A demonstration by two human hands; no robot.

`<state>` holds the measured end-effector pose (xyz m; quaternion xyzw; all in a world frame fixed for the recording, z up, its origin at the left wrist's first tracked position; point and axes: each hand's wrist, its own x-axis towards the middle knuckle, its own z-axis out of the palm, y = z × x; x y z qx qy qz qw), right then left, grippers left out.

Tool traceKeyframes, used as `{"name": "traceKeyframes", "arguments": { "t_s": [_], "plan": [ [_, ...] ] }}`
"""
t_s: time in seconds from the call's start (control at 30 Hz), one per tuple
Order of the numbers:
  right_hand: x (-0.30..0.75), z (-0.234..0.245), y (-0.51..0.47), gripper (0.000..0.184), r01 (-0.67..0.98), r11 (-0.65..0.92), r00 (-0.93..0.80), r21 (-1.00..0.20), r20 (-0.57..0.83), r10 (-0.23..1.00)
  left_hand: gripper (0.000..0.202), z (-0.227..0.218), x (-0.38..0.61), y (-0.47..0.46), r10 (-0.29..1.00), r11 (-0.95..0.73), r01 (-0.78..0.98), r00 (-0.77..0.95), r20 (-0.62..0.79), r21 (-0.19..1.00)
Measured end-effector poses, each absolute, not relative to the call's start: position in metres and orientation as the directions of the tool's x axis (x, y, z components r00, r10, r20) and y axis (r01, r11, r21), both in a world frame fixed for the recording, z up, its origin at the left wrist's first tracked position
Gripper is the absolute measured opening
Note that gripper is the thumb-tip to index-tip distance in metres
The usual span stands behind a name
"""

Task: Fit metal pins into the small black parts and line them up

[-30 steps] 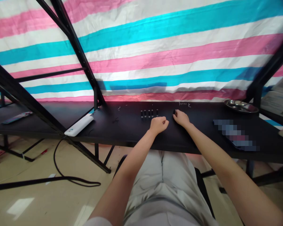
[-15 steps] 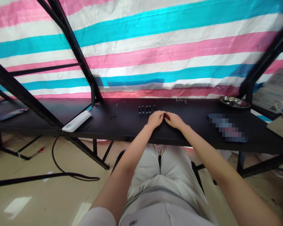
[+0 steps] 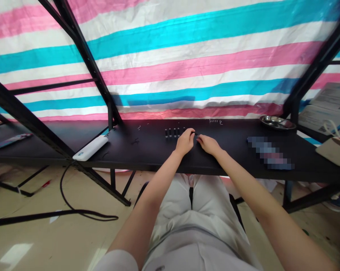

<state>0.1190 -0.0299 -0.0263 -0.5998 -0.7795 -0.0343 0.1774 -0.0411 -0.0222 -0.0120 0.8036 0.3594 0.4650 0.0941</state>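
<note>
Over the black table (image 3: 147, 150), my left hand (image 3: 185, 142) and my right hand (image 3: 207, 144) face each other, fingers pinched. Between their fingertips is a small dark, stick-like piece (image 3: 196, 134), mostly covered by the fingers; its kind cannot be made out. Both hands seem to grip it, one at each end. Just left of my left hand, several small black cylinders (image 3: 170, 133) with silvery ends form a row. Part of another small piece (image 3: 184, 129) shows behind my left fingers. Toward the back edge is a row of tiny whitish pieces (image 3: 215, 121).
A shiny metal dish (image 3: 277, 122) sits at the back right, with a blurred-out blue item (image 3: 268, 152) before it. On the left lies a white power strip (image 3: 91, 147) with a dark cable. Black frame posts (image 3: 86, 52) flank the workspace; a beige bag (image 3: 335, 150) is far right.
My hands have drawn slightly apart, so more of the dark piece shows between the fingertips. My left hand has tilted upward. The whole view has shifted slightly.
</note>
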Motion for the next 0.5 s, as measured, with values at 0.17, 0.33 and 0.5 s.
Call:
{"name": "traceKeyframes", "arguments": {
  "t_s": [0.17, 0.33, 0.5],
  "plan": [
    [0.1194, -0.0257, -0.0307, 0.026, 0.956, 0.259, -0.205, -0.137, 0.319, 0.925, 0.024, -0.0116, -0.04, -0.0251, 0.642, -0.744, 0.483, 0.324, 0.695, 0.462],
    [0.1195, -0.0242, -0.0328, 0.026, 0.956, 0.265, -0.216, -0.122, 0.316, 0.924, 0.024, -0.0114, -0.0393, -0.027, 0.642, -0.747, 0.498, 0.369, 0.672, 0.44],
    [0.1201, -0.0242, -0.0323, 0.026, 0.956, 0.26, -0.207, -0.134, 0.315, 0.926, 0.024, -0.0114, -0.0404, -0.0269, 0.652, -0.737, 0.508, 0.36, 0.667, 0.446]
  ]
}}
